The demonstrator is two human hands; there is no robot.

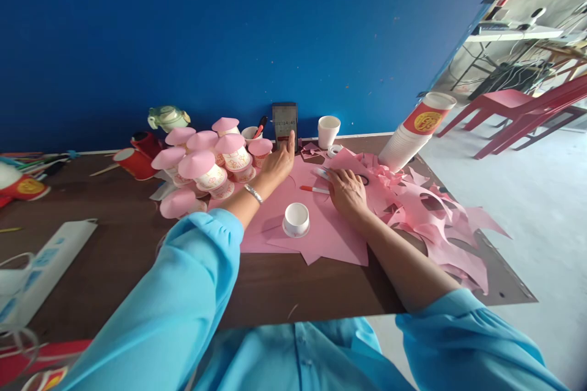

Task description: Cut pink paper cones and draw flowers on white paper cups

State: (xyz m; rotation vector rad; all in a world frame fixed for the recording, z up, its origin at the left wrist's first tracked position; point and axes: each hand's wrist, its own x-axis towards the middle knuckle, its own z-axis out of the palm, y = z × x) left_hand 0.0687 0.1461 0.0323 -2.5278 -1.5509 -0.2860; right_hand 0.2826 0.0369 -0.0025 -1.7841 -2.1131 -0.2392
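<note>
My left hand (279,162) reaches to the phone (285,120), which stands against the blue wall and shows timer digits. One finger is stretched out at the lower part of its screen, and the hand holds nothing. My right hand (347,190) lies flat on the pink paper (330,232), over a pair of scissors (365,179) whose dark handle shows beside it. A red-and-white marker (314,189) lies just left of this hand. Between my forearms, a small white paper cup (296,219) stands on the pink sheets.
Several printed cups with pink cone tops (197,164) stand at the left. Pink paper scraps (431,208) cover the right side, near a leaning stack of paper cups (408,134). A white cup (329,131) stands by the wall. A power strip (50,269) lies far left.
</note>
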